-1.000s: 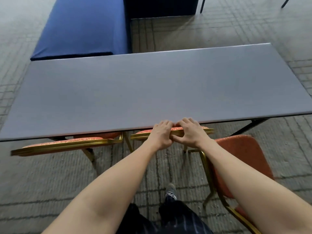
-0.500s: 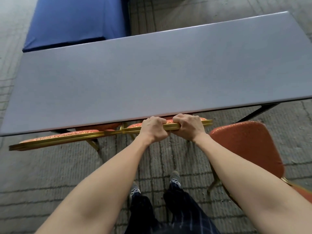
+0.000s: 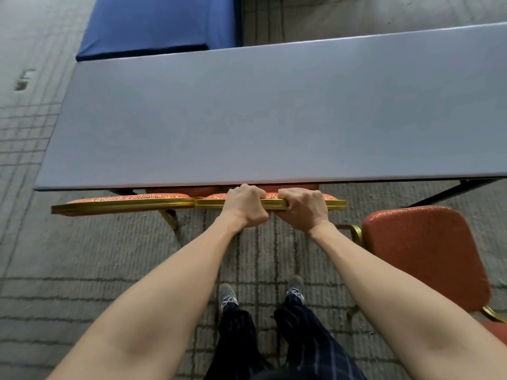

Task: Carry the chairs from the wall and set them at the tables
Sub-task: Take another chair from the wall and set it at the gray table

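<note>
A long grey table stretches across in front of me. Two red-cushioned chairs with gold frames are tucked under its near edge, only their backrest tops showing. Both my hands grip the top rail of the middle chair: my left hand curls over it, and my right hand holds it just to the right. The left chair touches the middle one end to end. A third red chair stands out from the table at my right, its seat facing me.
A table under a blue cloth stands beyond the grey one at the far left. Patterned grey carpet covers the floor. A black table leg slants under the right end. My feet stand just behind the middle chair.
The middle chair has slid further under the table and leftward until its backrest meets the left chair's. My hands closed firmly round the rail, and I stepped closer.
</note>
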Motion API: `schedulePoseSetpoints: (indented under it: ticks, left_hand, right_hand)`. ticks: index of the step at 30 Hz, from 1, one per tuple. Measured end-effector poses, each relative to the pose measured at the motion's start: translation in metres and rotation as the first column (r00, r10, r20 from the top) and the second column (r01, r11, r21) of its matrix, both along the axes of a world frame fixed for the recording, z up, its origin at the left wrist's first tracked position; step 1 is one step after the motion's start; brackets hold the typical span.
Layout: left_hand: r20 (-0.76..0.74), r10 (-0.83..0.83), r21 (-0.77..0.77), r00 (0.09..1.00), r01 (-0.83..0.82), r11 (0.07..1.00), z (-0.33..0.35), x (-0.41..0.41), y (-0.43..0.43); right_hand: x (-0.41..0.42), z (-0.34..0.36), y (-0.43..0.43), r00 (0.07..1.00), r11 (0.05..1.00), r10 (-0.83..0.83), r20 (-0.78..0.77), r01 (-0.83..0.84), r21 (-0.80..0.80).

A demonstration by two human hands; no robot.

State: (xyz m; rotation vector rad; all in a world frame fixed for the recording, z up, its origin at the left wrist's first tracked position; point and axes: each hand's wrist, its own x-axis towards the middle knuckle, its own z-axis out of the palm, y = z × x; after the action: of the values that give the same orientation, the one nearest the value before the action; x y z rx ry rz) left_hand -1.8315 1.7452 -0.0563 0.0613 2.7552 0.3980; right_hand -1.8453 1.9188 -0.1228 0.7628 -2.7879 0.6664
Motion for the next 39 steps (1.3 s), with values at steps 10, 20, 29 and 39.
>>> schedulePoseSetpoints:
  ticks: [10,20,29,39]
  left_hand:
    - [0.019,0.027,0.012,0.999,-0.027,1.000,-0.005,-0.013,-0.016]
    - [0.103,-0.068,0.030,0.992,0.066,0.997,0.003,-0.020,-0.006]
    - [-0.081,-0.100,0.183,0.992,0.113,0.977,0.011,0.001,0.012]
    - [-0.206,-0.326,0.213,0.923,0.367,0.905,0.014,0.060,0.107]
  right_hand:
    - [-0.018,-0.001,-0.013,0.998,0.999,0.050,-0.046,-0.051,-0.016]
    - [-0.017,0.007,0.001,0.992,1.000,0.020,0.121,-0.021,0.006]
    - [0.012,0.036,0.017,0.901,0.998,-0.037,0.433,0.009,0.068]
    - [0.092,0.088,0.090,0.864,0.983,-0.182,0.470,0.152,0.101]
